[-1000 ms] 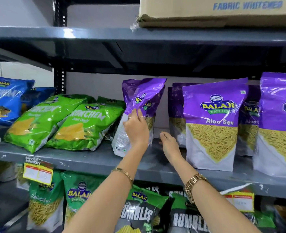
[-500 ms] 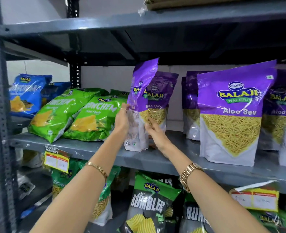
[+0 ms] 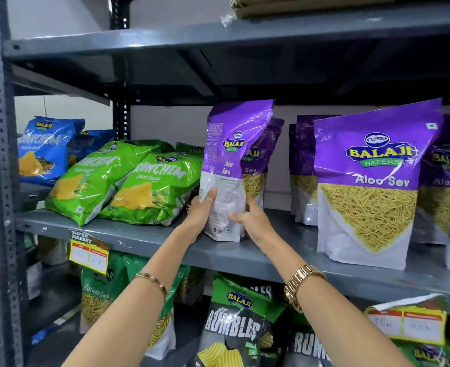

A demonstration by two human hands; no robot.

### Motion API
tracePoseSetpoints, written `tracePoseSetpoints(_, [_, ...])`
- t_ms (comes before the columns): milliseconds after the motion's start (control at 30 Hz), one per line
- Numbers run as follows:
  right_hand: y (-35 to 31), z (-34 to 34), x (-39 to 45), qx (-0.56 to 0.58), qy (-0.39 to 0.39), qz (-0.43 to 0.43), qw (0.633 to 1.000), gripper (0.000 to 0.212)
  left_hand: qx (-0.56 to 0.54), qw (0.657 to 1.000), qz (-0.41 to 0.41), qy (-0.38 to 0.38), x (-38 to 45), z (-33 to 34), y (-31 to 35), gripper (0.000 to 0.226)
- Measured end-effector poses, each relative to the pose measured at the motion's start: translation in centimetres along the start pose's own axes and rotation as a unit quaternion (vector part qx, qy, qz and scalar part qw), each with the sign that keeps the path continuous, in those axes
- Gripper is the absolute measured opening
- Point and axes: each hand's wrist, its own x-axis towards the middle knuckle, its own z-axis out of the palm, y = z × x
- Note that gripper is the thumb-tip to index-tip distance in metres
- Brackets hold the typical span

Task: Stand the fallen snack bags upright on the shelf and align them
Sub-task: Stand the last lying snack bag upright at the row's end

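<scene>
Left of the held purple bag, on the same grey shelf, blue snack bags are leaning far back at the end, and two green snack bags are lying tilted on their backs with their bottoms toward the shelf's front edge, the nearer one just beside the purple bag. Under the green bags, a yellow price tag is hanging from the shelf's front lip.

The left hand is clasping the purple bag's lower left side, thumb laid on the white face of the bag, a ring showing on one finger. The purple bag is standing upright on its base near the shelf's front edge, turned so its narrow side and back are facing the camera. The right hand is gripping its lower right edge, fingers curled against the bag, so both grips are closed on this one bag. A bracelet is sitting on the left wrist and a gold watch on the right.

Just behind the purple bag, a second purple bag is standing upright. Right of it, well apart, a large front bag is standing upright and facing forward, with more purple bags behind and beside it.
</scene>
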Motion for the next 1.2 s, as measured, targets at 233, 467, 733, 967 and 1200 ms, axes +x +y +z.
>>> tracePoseSetpoints(233, [-0.3, -0.2, -0.3, 0.006, 0.033, 0.010, 0.999, 0.062, 0.035, 0.999, -0.016, 0.009, -0.7, 0.5, 0.0, 0.078])
tracePoseSetpoints(467, [0.4, -0.5, -1.0, -0.205, 0.103, -0.069, 0.971, 0.069, 0.029, 0.997, -0.040, -0.068, -0.1, -0.2, 0.3, 0.056])
tracePoseSetpoints(733, [0.3, -0.6, -0.8, -0.152, 0.158, -0.105, 0.970, 0.031, -0.045, 0.996, -0.071, -0.004, -0.5, -0.5, 0.2, 0.072])
tracePoseSetpoints(967, [0.0, -1.8, 2.8, -0.005, 0.165, 0.063, 0.984, 0.051, 0.024, 0.991, 0.118, -0.058, -3.9, 0.1, -0.2, 0.079])
tracePoseSetpoints(1200, [0.6, -0.7, 4.4, 0.129, 0.058, 0.115, 0.983, 0.060, 0.151, 0.976, 0.126, -0.091, -2.5, -0.3, -1.5, 0.097])
